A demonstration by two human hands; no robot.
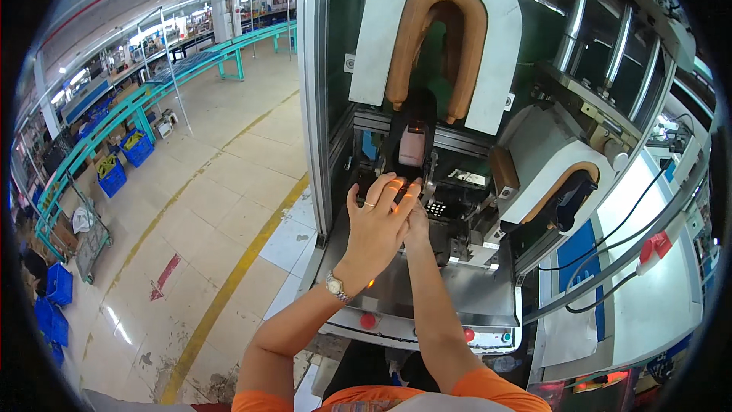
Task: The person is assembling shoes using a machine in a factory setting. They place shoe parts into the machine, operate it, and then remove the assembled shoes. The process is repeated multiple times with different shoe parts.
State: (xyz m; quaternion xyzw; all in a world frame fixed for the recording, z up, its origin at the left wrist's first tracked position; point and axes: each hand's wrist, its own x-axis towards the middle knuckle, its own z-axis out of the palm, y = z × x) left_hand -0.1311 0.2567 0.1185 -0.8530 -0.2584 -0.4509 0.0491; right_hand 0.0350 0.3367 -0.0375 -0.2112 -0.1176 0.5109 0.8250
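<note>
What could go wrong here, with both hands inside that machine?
The left hand and right hand are near the brown U-shaped pad; if it moved, fingers might get pinched. The wristwatch could snag on the machine. The right forearm passes close to a red button, which it might bump.

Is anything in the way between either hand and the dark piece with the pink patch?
Nothing visible: the left hand and right hand are at the near end of the dark piece; whether both touch it is hidden.
</note>
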